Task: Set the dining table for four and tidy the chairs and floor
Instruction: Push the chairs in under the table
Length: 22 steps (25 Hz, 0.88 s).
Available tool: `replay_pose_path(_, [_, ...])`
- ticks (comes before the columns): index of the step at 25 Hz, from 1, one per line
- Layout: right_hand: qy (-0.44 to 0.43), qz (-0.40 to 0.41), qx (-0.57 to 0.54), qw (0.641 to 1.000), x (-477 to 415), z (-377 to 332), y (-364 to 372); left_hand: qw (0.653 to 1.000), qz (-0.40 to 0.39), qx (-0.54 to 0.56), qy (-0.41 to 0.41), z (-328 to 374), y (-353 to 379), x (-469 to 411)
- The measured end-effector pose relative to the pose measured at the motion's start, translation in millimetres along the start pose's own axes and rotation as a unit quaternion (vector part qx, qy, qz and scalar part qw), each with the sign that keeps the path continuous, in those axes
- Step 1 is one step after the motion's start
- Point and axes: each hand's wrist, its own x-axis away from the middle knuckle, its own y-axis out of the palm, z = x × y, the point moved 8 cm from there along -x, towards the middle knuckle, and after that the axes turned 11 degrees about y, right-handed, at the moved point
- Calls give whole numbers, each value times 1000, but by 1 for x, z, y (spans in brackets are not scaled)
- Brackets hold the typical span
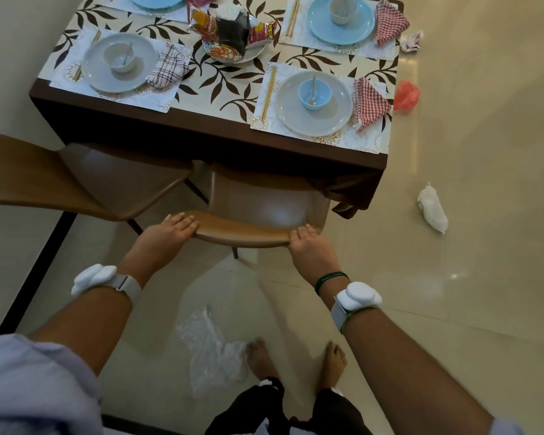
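Chair (258, 215) backrest gripped at both ends: left hand (167, 233), right hand (308, 243), fingers curled over.

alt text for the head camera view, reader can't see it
Seen from above, a person's left hand and right hand grip the top of a brown chair at a table set for four. A tissue, a red plastic scrap and a clear plastic bag litter the floor.

Single head-worn wide-angle view, close, steeply down over the chair back (242, 230) toward the table (226, 89)
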Motion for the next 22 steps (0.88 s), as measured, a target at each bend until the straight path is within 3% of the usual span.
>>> replay_pose_path(8, [44, -9, -26, 999, 16, 24, -3, 997, 65, 26, -31, 32, -10, 2])
replay_pose_path(14, [129, -77, -13, 989, 31, 61, 8, 988, 47, 93, -117, 31, 4, 5])
replay_pose_path(19, [99, -97, 47, 989, 22, 57, -2, 981, 47, 166, -86, 39, -1, -13])
replay_pose_path(22, [48, -110, 96, 988, 16, 32, 7, 968, 41, 218, -122, 44, 9, -21])
